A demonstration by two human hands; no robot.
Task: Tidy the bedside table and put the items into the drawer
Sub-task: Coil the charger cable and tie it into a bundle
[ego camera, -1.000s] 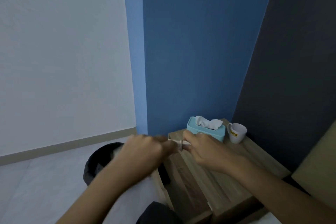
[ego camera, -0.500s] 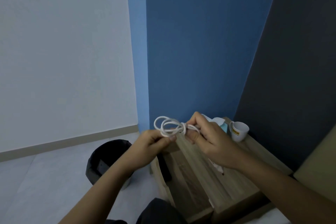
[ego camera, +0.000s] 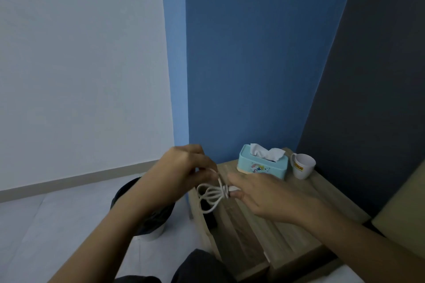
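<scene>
A coiled white cable [ego camera: 210,195] hangs in loops between my hands, above the left edge of the wooden bedside table [ego camera: 305,211]. My left hand [ego camera: 181,174] pinches one strand of it from above. My right hand [ego camera: 264,195] grips the cable's knotted middle between thumb and fingers. At the table's back stand a light-blue tissue box [ego camera: 262,164] with a white tissue sticking out and a white mug [ego camera: 302,165]. The drawer [ego camera: 232,236] below the tabletop stands pulled out toward the left, its inside mostly hidden.
A black waste bin [ego camera: 147,213] stands on the pale floor left of the table, partly behind my left arm. Blue wall behind, dark panel at right, a tan cushion edge [ego camera: 404,218] at far right. My dark-clothed knee [ego camera: 200,269] is at the bottom.
Both hands have come lower with the cable; the loops now hang downward instead of sticking up, and the tissue box is uncovered again.
</scene>
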